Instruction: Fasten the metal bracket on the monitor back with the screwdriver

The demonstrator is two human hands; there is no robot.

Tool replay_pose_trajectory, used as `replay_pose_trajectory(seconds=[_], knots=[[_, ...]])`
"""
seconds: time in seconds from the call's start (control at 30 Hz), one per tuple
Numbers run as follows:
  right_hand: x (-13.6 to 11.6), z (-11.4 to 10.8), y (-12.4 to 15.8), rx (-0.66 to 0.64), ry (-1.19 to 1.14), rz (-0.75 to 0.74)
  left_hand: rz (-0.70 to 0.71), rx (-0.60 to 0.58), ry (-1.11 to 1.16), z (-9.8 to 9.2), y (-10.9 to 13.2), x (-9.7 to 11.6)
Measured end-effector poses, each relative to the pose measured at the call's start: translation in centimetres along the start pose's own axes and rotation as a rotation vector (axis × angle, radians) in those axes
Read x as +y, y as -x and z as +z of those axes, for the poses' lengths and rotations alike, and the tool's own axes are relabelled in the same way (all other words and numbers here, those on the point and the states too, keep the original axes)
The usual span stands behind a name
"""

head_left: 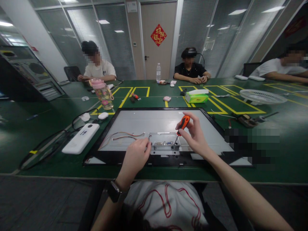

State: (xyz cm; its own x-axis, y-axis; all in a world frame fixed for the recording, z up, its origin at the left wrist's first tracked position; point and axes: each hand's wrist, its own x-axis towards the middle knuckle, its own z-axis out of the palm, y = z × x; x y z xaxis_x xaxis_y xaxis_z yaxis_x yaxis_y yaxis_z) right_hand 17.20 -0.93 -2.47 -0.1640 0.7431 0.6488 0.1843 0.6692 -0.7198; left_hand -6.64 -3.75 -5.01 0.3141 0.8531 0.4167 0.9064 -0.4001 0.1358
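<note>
**A slip is possible here**

The left hand (136, 154), fingers curled, rests on the left edge of the metal plate (165, 148); whether it pinches anything I cannot tell. The right hand (194, 136), above the plate's right side, grips the screwdriver (183, 123), its tip on the plate. A tilted tip could slip and scratch the panel (154, 123), or catch the wires (120, 135) left of the plate.

An office meeting room fitted out as an electronics workshop: glass partition walls (115, 48) with lowered blinds, a plain door (157, 64) bearing a red paper ornament (158, 35), and ceiling light panels (237, 12) enclose a long green-matted counter (293, 134) marked into bays with yellow tape (231, 109). An opened flat monitor (156, 125) lies at the near edge, an orange-handled screwdriver (183, 123) held over it. A white fan grille (262, 96) lies at far right. Three seated people (190, 69) line the far side.
</note>
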Motion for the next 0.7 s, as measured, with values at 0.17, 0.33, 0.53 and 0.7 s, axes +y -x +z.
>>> replay_pose_trajectory(seconds=[0.17, 0.33, 0.53, 0.7], knots=[[-0.12, -0.11, -0.05, -0.058, -0.047, 0.029, -0.010, -0.009, 0.003, -0.14, -0.01, 0.05], [0.26, -0.03, -0.19, 0.002, 0.013, 0.022, -0.017, -0.014, 0.001, -0.20, -0.03, 0.07], [0.41, -0.11, 0.09, 0.027, 0.085, -0.028, -0.014, -0.015, 0.004, -0.12, 0.09, 0.02], [-0.10, -0.17, 0.08, -0.088, -0.002, -0.018, -0.009, -0.016, 0.005, -0.11, 0.07, -0.01]])
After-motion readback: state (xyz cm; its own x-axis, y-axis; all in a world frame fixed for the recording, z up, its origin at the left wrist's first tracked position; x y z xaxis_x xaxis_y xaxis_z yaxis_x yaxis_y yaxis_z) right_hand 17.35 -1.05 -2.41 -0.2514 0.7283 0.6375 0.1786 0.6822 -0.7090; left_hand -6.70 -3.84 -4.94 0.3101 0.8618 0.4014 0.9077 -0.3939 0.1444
